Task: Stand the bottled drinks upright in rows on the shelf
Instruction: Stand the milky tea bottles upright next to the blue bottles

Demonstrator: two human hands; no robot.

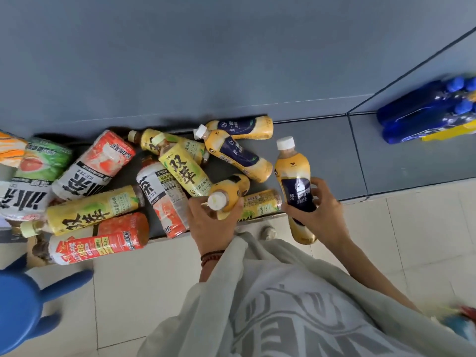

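1. At the left end of the shelf (322, 150), large ice tea bottles (90, 166) are seen lying on their sides, touching one another. A blue plastic object (20, 305), possibly a stool, is seen on the floor in front of the shelf.
2. Toward the shelf's middle, yellow-green tea bottles (180, 168) are piled crosswise. A red-labelled bottle (100, 243) is laid along the shelf's front edge.
3. At the shelf's front edge, a milk tea bottle (229, 194) is gripped by the left hand (213, 225). The fingers are curled round its shoulder, and its white cap is turned toward the camera.
4. Near the shelf's back wall, 2 lying milk tea bottles (239, 153) are left flat, one touching the other.
5. Further right along the shelf's front edge, a second milk tea bottle (293, 171) is held by the right hand (322, 215). Fingers and thumb are wrapped round its dark label, and its base is carried out past the edge.
6. Both held bottles appear full, so some weight is to be expected. The plastic is judged fairly stiff and the glossy sleeve slippery. A hold round the labelled mid-body is judged safer than one at the cap. The bare right stretch of the shelf is judged fit for standing them.
7. Beyond the shelf's divider, blue bottles (425, 112) are packed together.
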